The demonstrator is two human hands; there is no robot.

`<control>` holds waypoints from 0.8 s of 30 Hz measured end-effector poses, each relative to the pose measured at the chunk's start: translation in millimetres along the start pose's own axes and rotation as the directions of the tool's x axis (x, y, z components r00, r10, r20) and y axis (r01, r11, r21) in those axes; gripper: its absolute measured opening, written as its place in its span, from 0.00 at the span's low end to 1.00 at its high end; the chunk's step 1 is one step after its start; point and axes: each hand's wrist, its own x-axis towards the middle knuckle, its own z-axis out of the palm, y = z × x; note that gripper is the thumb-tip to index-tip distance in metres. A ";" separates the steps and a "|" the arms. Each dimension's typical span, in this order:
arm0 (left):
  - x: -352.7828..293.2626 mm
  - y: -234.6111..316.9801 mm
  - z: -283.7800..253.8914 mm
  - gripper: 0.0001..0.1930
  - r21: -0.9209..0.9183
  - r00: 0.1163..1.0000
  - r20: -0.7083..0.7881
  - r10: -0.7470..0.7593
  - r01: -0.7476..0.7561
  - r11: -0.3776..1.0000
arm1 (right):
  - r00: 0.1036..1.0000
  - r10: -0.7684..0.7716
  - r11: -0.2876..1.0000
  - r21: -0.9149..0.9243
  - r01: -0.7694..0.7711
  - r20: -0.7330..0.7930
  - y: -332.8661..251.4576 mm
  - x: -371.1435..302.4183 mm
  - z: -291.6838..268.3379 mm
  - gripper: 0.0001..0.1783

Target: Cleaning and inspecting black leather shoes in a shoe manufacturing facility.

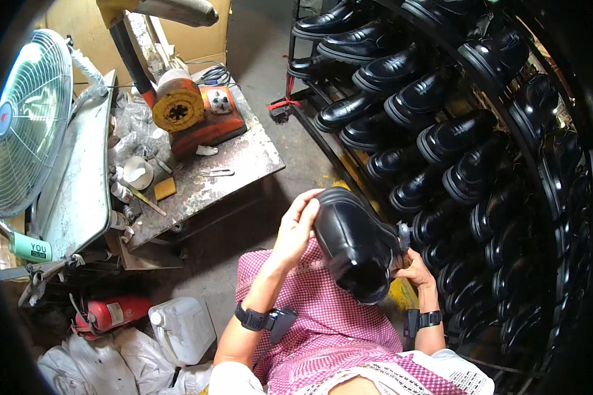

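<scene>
A glossy black leather shoe (350, 240) is held up in front of my lap, its dark sole edge along the top. My left hand (298, 230) grips it at the upper left, with the thumb and fingers closed on the sole edge. At the lower right side, my right hand (412, 268) is closed against the shoe, some of its fingers hidden behind it. A small dark grey piece (403, 234) stands just above the right hand's fingers; its kind cannot be made out.
Racks of black shoes (458, 135) fill the right side. At the left, a worn workbench (244, 161) carries an orange machine (211, 122), a yellow sponge (165, 189) and small pots. Beyond it stands a fan (29, 122). A red extinguisher (118, 313) and white jerrycan (184, 329) are lower left.
</scene>
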 end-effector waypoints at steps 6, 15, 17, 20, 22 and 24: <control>-1.3 3.6 9.4 0.17 -0.001 0.994 0.027 0.107 -0.107 0.994 | 0.999 -0.001 1.000 0.017 0.002 -0.032 -8.5 -6.1 -0.1 0.39; -19.0 -36.3 -2.3 0.38 -0.139 0.994 -0.068 -0.085 0.075 0.988 | 0.980 -0.003 0.862 0.497 0.103 -0.198 -8.1 -0.9 68.0 0.31; -32.2 -57.8 -1.7 0.42 0.006 0.997 0.033 -0.072 0.071 0.997 | 0.975 0.009 0.869 0.485 0.102 -0.222 -16.9 3.8 93.1 0.32; -43.7 -60.5 18.9 0.48 0.384 0.995 0.022 0.101 -0.102 0.918 | 0.966 -0.056 0.881 0.443 0.166 -0.251 -29.8 6.3 123.5 0.36; -40.7 -53.5 21.4 0.38 0.218 0.977 -0.204 0.055 -0.010 0.976 | 0.935 -0.134 0.938 0.263 0.227 -0.329 -13.7 11.8 128.3 0.36; -41.1 -46.9 6.4 0.30 0.071 0.969 -0.242 0.051 -0.035 0.997 | 0.994 0.050 0.902 0.432 -0.003 -0.098 -22.7 10.1 122.9 0.31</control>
